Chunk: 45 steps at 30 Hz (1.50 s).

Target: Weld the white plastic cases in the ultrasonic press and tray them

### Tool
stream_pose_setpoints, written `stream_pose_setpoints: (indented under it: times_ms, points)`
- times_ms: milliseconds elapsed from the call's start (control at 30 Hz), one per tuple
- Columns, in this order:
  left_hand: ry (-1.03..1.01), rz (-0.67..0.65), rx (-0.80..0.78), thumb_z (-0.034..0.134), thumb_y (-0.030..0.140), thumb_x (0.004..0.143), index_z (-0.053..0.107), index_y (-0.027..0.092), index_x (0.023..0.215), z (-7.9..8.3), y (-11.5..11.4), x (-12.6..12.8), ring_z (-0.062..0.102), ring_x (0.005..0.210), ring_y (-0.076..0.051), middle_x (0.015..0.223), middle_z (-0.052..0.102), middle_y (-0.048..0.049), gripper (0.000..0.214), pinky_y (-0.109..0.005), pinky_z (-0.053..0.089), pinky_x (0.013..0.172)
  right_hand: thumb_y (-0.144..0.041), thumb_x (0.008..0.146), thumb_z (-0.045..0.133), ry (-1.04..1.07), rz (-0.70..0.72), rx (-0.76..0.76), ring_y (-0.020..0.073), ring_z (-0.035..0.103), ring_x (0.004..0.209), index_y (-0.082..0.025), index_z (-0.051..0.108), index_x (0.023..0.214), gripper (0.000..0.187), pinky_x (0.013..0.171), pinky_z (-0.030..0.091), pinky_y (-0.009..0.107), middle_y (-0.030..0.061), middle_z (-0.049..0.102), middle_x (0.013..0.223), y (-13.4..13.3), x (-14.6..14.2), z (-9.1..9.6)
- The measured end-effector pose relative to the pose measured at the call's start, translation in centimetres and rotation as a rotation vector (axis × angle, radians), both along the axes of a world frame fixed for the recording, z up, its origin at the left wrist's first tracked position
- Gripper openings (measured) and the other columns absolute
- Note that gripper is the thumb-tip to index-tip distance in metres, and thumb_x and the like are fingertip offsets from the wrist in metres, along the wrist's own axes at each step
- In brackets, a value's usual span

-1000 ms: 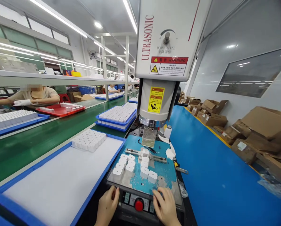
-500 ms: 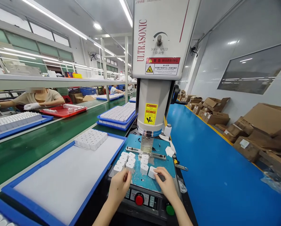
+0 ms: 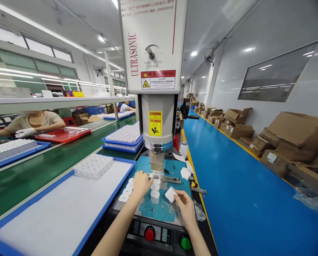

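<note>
I face an ultrasonic welding machine (image 3: 153, 53) with a teal work plate (image 3: 164, 208). My right hand (image 3: 185, 207) pinches a small white plastic housing (image 3: 170, 194), lifted off the plate. My left hand (image 3: 141, 183) reaches toward the fixture (image 3: 172, 180) under the horn (image 3: 157, 161), fingers curled over the white housings (image 3: 127, 191) lined up there; what it grips is hidden. One more housing (image 3: 155, 196) stands on the plate between my hands.
A red button (image 3: 149, 234) and a green button (image 3: 186, 243) sit on the front panel. A blue-rimmed tray (image 3: 68, 209) with a cluster of white housings (image 3: 93, 165) lies at left, beside a green conveyor (image 3: 28, 170). A seated person (image 3: 31, 122) works opposite. Cardboard boxes (image 3: 281, 142) line the right wall.
Both hands left the front panel and moved up onto the plate. My right hand picked up a white housing; my left hand advanced to the fixture. The horn has risen slightly.
</note>
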<state>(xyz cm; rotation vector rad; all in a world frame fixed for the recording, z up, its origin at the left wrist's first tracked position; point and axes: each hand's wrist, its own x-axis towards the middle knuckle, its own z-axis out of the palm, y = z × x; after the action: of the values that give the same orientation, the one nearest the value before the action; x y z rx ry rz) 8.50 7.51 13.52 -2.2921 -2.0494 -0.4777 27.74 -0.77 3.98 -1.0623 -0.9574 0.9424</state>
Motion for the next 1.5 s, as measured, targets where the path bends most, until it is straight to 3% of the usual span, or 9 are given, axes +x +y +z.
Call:
stream_pose_setpoints:
  times_ms: [267, 467, 667, 767, 900, 1033, 1200, 1367, 1500]
  points:
    - [-0.003, 0.004, -0.108, 0.051, 0.051, 0.079, 0.067, 0.008, 0.094, 0.1, 2.6, 4.6, 0.06, 0.101, -0.032, 0.098, 0.068, -0.0187, 0.048, -0.036, 0.043, 0.08, -0.052, 0.07, 0.07, 0.014, -0.016, 0.03, 0.0216, 0.064, 0.073, -0.017, 0.068, 0.089, 0.04, 0.064, 0.049, 0.029, 0.0074, 0.07, 0.078, 0.2, -0.1, 0.2]
    - [-0.06, 0.094, -0.159, 0.036, 0.046, 0.089, 0.058, 0.007, 0.107, 1.7, 3.0, 4.7, 0.065, 0.091, -0.026, 0.098, 0.068, -0.019, 0.048, -0.032, 0.042, 0.076, -0.052, 0.071, 0.069, 0.008, -0.01, 0.015, 0.0219, 0.064, 0.075, -0.017, 0.067, 0.091, 0.04, 0.066, 0.049, 0.029, 0.0078, 0.07, 0.08, 0.1, -0.1, 0.3]
    - [-0.066, 0.169, -0.065, 0.041, 0.051, 0.084, 0.054, 0.01, 0.102, 3.2, -2.6, 0.8, 0.062, 0.094, -0.029, 0.094, 0.067, -0.0168, 0.047, -0.033, 0.04, 0.076, -0.05, 0.071, 0.069, 0.01, -0.004, 0.023, 0.0224, 0.064, 0.076, -0.016, 0.066, 0.091, 0.039, 0.068, 0.05, 0.03, 0.0087, 0.07, 0.082, 0.0, 0.0, 0.3]
    - [-0.098, 0.148, 0.087, 0.041, 0.053, 0.083, 0.056, 0.017, 0.088, 2.1, -7.2, -2.0, 0.06, 0.092, -0.026, 0.091, 0.066, -0.0106, 0.039, -0.03, 0.04, 0.072, -0.049, 0.072, 0.069, -0.006, 0.007, 0.013, 0.0225, 0.064, 0.076, -0.016, 0.066, 0.091, 0.039, 0.066, 0.05, 0.03, 0.0091, 0.07, 0.083, 0.0, 0.1, 0.1]
    - [-0.13, 0.196, 0.013, 0.044, 0.05, 0.083, 0.057, 0.018, 0.089, -0.9, -10.8, -4.5, 0.062, 0.084, -0.022, 0.087, 0.065, -0.0075, 0.035, -0.027, 0.04, 0.065, -0.048, 0.071, 0.069, -0.028, 0.005, -0.004, 0.0243, 0.065, 0.081, -0.016, 0.067, 0.093, 0.039, 0.066, 0.052, 0.031, 0.0101, 0.071, 0.088, 0.0, 0.2, -0.3]
    - [-0.138, 0.189, -0.038, 0.045, 0.042, 0.085, 0.056, 0.017, 0.109, -4.0, -11.1, -5.0, 0.065, 0.081, -0.02, 0.1, 0.066, -0.009, 0.037, -0.026, 0.04, 0.061, -0.049, 0.069, 0.07, -0.068, -0.138, 0.004, 0.0275, 0.066, 0.089, -0.017, 0.069, 0.092, 0.04, 0.071, 0.054, 0.035, 0.0123, 0.07, 0.1, 0.0, 0.1, 0.0]
    - [-0.19, 0.121, 0.108, 0.039, 0.038, 0.091, 0.047, 0.016, 0.123, -6.6, -10.8, -5.2, 0.067, 0.087, -0.021, 0.119, 0.062, -0.0127, 0.04, -0.024, 0.044, 0.062, -0.049, 0.075, 0.064, -0.33, -0.198, 0.086, 0.0303, 0.06, 0.105, -0.019, 0.073, 0.091, 0.035, 0.082, 0.053, 0.04, 0.0126, 0.067, 0.111, 1.9, -0.2, 2.4]
    - [-0.197, 0.087, 0.171, 0.039, 0.04, 0.093, 0.047, 0.015, 0.119, -7.7, -10.6, -5.6, 0.068, 0.071, -0.018, 0.092, 0.069, -0.0084, 0.037, -0.021, 0.039, 0.053, -0.05, 0.078, 0.058, -0.492, -0.14, 0.116, 0.0277, 0.064, 0.097, -0.021, 0.073, 0.092, 0.035, 0.081, 0.053, 0.041, 0.0109, 0.066, 0.115, 6.4, -0.8, 4.2]
    - [-0.199, 0.044, 0.172, 0.038, 0.039, 0.094, 0.051, 0.019, 0.091, -8.1, -10.7, -6.0, 0.062, 0.056, -0.012, 0.069, 0.062, 0.0001, 0.023, -0.02, 0.031, 0.048, -0.047, 0.076, 0.058, -0.565, -0.079, 0.125, 0.0267, 0.067, 0.089, -0.022, 0.074, 0.09, 0.032, 0.079, 0.054, 0.041, 0.0091, 0.068, 0.111, 9.0, -2.0, 4.9]
